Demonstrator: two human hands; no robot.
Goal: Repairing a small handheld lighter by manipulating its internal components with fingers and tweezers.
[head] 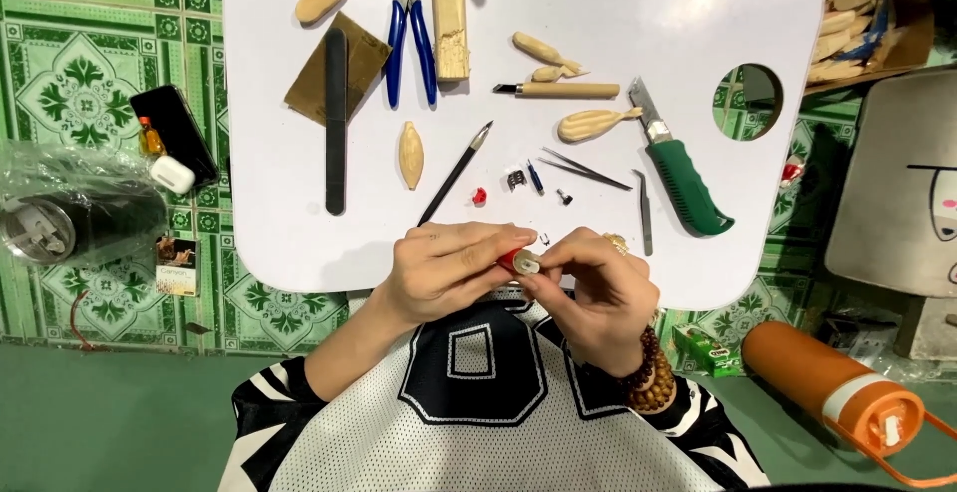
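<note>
Hands (pixel 449 273) (pixel 593 298) together, small red piece (pixel 516 261) pinched between fingertips

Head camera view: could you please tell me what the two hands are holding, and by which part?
Both hold one small red-and-pale piece: the left hand pinches its red end, the right hand its pale end. What the piece is cannot be told.

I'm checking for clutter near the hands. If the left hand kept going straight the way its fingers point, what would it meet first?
The left hand points rightward across the white tray table. It would first meet the small red and silver cylindrical piece pinched at its fingertips, then at once the right hand, which touches that same piece.
</note>
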